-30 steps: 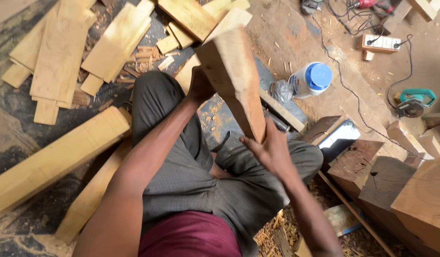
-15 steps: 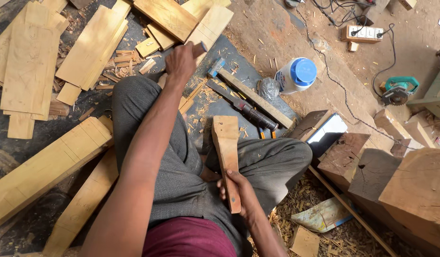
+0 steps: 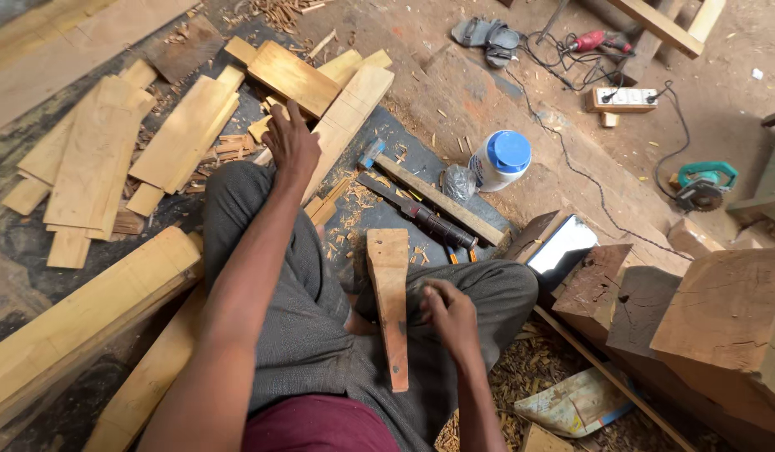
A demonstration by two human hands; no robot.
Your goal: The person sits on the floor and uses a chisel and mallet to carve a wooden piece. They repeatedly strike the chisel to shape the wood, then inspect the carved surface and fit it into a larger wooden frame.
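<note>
Sawdust floor, right hand (image 3: 448, 316) fingers curled beside tapered wooden piece (image 3: 391, 301)

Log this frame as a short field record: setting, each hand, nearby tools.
Setting: person seated on a sawdust-strewn workshop floor among planks
Left hand: stretched forward, reaching to the cut boards, grip on them unclear
Right hand: resting against the tapered wooden piece lying across the lap
Tools nearby: hammer, dark-handled tool, blue-lidded jar, circular saw

tapered board (image 3: 391, 305) on the lap, hammer (image 3: 433, 197) just beyond it, planks (image 3: 186, 130) far left, jar (image 3: 500, 159) right of hammer
</note>
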